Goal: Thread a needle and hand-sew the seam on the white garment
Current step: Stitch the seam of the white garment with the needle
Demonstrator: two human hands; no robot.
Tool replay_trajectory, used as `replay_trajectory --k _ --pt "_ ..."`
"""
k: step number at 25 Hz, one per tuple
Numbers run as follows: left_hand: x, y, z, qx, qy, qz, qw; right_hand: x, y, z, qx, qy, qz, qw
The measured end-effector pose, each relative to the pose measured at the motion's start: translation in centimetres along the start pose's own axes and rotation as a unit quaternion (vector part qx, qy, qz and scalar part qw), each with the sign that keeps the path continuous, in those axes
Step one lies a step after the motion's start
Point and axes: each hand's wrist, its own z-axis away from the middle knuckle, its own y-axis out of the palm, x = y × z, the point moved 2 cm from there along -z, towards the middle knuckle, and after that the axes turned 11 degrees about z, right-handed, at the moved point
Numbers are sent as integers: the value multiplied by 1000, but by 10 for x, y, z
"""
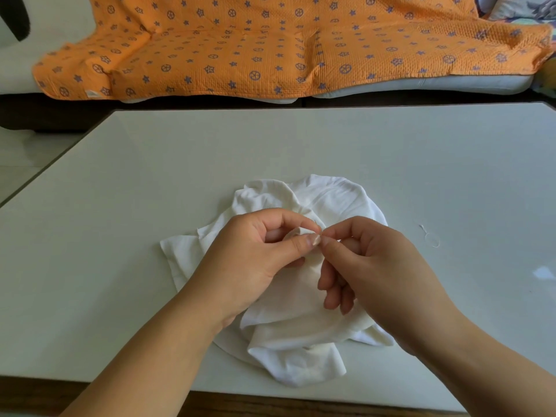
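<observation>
Head view: left hand [249,257] pinches the white garment [334,200]; right hand [373,266] pinched at fingertips, on what unclear.

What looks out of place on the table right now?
A loose curl of thread lies on the table, right of the white garment. The garment is bunched up, not spread flat. Nothing looks spilled or torn.
</observation>
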Motion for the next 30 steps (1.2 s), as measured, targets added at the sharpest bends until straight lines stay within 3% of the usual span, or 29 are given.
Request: replay_trajectory --k 4,9,12,14,17,18,20,23,26,30 --pt "2 2 0 13 7 -9 1000 0 4 2 -11 -4 -61 998" --pt "2 -2 0 24 -3 -41 999 2 1 0 64 22 -149 987" --pt "4 -3 1 23 -11 -60 998 5 -1 -1 66 43 -158 984" --pt "4 -2 1 18 -17 -46 999 3 -3 -5 15 34 -64 997" --pt "4 -4 0 -2 -24 -20 1000 -3 -21 -15 -142 6 43 989" --pt "4 -5 0 -5 -26 -11 1000 -4 -28 -19 -157 9 15 987" --pt "3 -6 1 -6 -32 6 999 -2 -38 -25 -104 17 -173 979" --pt "4 -7 2 -4 -45 10 999 3 -40 -27 2 40 -407 912" --pt "3 -7 3 2 -58 10 998 -1 -41 -33 10 28 -481 876" --pt "2 -7 4 6 -66 21 998 -5 -50 -37 -46 -19 -485 873"
